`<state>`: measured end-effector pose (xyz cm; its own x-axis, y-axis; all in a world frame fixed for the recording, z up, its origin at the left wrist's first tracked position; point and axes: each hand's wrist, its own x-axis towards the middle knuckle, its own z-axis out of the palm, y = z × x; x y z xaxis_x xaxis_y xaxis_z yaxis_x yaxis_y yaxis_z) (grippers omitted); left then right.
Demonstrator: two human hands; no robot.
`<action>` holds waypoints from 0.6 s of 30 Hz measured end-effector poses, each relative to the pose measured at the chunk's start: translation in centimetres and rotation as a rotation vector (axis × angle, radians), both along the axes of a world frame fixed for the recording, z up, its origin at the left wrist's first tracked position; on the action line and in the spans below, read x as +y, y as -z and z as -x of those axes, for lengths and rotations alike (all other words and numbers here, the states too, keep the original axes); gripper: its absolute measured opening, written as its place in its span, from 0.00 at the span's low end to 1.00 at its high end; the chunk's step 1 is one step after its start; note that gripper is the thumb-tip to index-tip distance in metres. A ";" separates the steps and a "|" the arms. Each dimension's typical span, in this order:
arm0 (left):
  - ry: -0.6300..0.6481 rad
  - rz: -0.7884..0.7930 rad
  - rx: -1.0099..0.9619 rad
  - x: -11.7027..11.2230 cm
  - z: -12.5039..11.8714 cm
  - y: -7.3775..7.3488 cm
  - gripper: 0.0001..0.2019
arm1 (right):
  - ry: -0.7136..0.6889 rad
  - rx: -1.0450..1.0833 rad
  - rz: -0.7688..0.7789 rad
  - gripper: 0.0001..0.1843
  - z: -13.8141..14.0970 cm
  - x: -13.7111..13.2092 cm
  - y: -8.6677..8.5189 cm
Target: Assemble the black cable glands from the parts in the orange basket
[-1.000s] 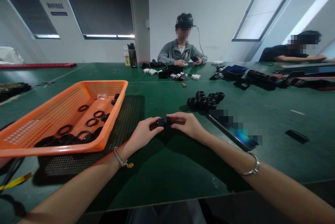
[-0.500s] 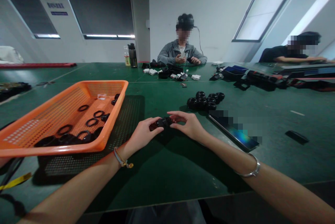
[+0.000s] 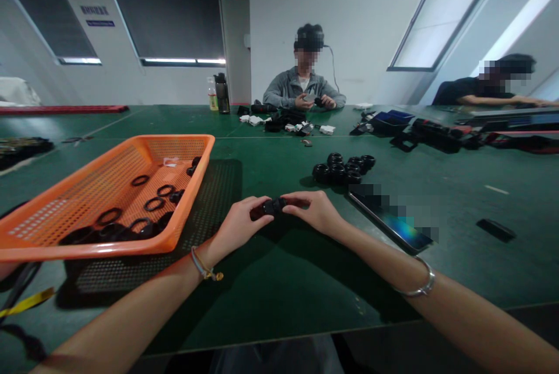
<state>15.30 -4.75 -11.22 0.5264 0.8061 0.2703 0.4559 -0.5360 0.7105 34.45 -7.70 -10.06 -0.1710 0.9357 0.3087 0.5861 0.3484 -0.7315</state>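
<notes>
Between my two hands, just above the green table (image 3: 279, 286), is a small black plastic fitting (image 3: 274, 206). My left hand (image 3: 241, 219) grips its left end between thumb and fingers. On the right end, the thumb and fingertips of my right hand (image 3: 318, 210) are closed in a pinch. The fingers cover both ends of the fitting, so its full shape is hidden. Beyond my right hand sits a cluster of round black fittings (image 3: 338, 171). To the left stands an orange plastic basket (image 3: 174, 233) holding black rings (image 3: 154, 204) and other black parts.
A phone (image 3: 393, 225) lies right of my right hand, with a small black piece (image 3: 496, 229) farther right. Black and white parts (image 3: 288, 120) are spread across the table's far side. Two people sit there, one handling parts. Bottles (image 3: 222, 94) stand at the back.
My right hand's fingers have closed in on the fitting's right end, where they were a little wider apart before. My left hand keeps its grip in nearly the same place.
</notes>
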 end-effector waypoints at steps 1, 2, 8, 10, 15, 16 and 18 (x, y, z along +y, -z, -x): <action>0.002 0.000 0.001 0.0 0.0 0.0 0.18 | -0.002 -0.006 0.004 0.13 0.0 0.0 0.0; 0.003 0.001 0.002 0.0 0.0 0.0 0.18 | -0.006 -0.014 0.007 0.13 0.0 0.0 0.0; -0.012 -0.018 0.016 0.1 -0.1 0.1 0.16 | -0.090 -0.089 -0.015 0.15 -0.5 0.1 -0.2; -0.015 -0.018 0.015 0.1 -0.2 0.1 0.16 | -0.114 -0.096 -0.024 0.16 -0.6 0.2 -0.1; -0.018 -0.007 0.007 0.0 -0.2 -0.2 0.15 | -0.056 -0.008 0.020 0.22 -0.5 0.4 0.3; -0.016 -0.004 0.008 0.0 -0.1 -0.2 0.15 | -0.051 0.022 0.033 0.22 -0.5 0.4 0.4; -0.010 -0.002 0.015 -0.1 -0.1 -0.3 0.15 | -0.060 0.060 0.041 0.21 -0.4 0.3 0.5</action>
<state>15.42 -4.80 -10.97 0.5225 0.8109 0.2637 0.4721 -0.5326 0.7025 34.84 -7.38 -10.51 -0.2098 0.9363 0.2818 0.5195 0.3508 -0.7791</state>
